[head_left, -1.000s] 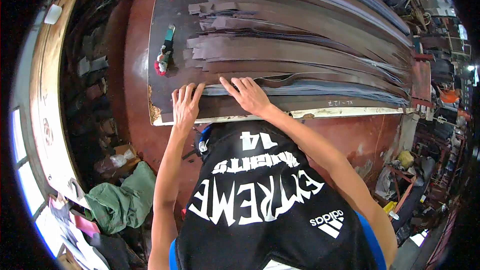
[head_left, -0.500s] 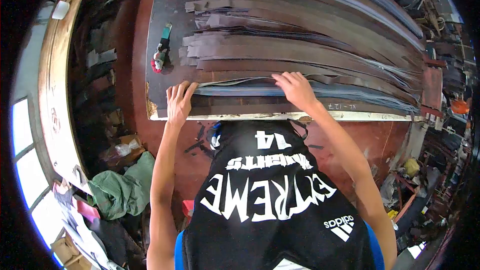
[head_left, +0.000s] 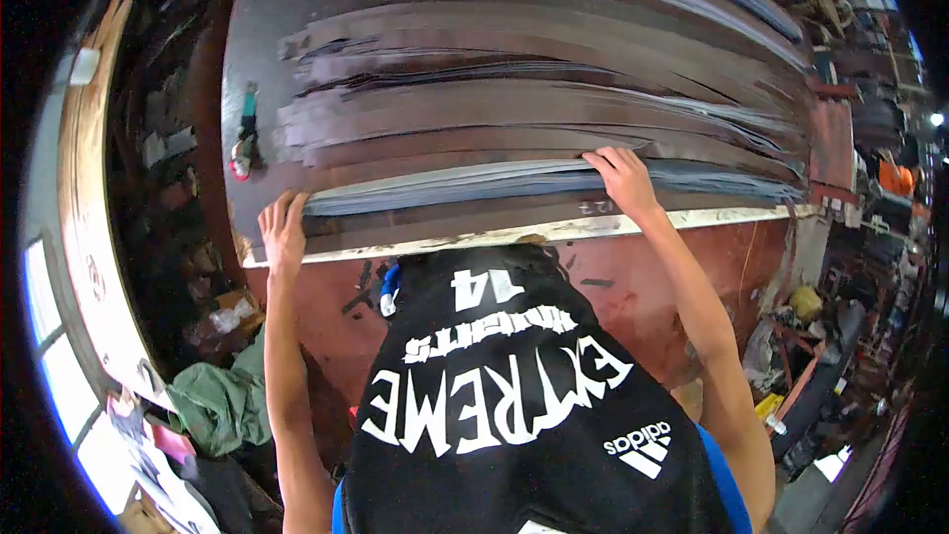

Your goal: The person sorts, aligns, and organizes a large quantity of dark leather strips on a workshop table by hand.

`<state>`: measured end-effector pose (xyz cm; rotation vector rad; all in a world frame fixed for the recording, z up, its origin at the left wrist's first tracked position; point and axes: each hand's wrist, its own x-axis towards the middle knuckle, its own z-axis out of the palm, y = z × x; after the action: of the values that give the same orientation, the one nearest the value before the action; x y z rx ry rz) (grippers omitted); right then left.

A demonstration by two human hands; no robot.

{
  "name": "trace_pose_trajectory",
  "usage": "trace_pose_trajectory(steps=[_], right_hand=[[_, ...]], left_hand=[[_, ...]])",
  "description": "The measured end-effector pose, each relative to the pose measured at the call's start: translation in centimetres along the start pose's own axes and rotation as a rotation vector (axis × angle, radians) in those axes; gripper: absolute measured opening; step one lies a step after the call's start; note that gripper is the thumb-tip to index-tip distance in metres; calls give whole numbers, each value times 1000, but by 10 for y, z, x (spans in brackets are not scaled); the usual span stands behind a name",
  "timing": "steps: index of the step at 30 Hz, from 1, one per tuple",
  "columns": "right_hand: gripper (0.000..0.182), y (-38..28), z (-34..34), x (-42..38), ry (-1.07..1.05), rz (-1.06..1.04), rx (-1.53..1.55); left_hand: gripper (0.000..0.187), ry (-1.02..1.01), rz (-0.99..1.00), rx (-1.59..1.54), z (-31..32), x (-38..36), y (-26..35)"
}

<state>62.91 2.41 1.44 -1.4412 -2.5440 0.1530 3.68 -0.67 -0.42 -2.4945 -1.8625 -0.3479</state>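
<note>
A stack of long, thin strips [head_left: 445, 185], grey-blue along its side, lies near the front edge of the dark table [head_left: 267, 54]. At the stack's left end my left hand [head_left: 283, 222] has its fingers closed round the strip ends. Farther right my right hand [head_left: 625, 183] rests over the same stack, fingers bent down over its far edge and pressed on it. More brown strip bundles [head_left: 425, 119] lie behind, roughly parallel to this stack. Chalk-like marks show on the dark strip near my right wrist.
A tool with a green blade-like end [head_left: 248, 119] lies on the table's left part. Green cloth [head_left: 222, 405] is heaped at lower left, beside a long wooden board [head_left: 94, 237]. Piled clutter and a yellow object [head_left: 806, 303] are at right.
The view has shifted, so the table appears farther left and tilted. My hands are wider apart along the stack, and more of its layered side shows.
</note>
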Motion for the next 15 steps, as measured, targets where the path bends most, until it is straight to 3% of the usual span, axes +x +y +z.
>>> trace_pose_trajectory(steps=[7, 15], right_hand=[[33, 80, -32, -54, -159, 123, -129], [17, 155, -73, -99, -237, 106, -150]], left_hand=[[49, -72, -46, 71, 3, -4, -3], [42, -82, -67, 85, 2, -10, -3]])
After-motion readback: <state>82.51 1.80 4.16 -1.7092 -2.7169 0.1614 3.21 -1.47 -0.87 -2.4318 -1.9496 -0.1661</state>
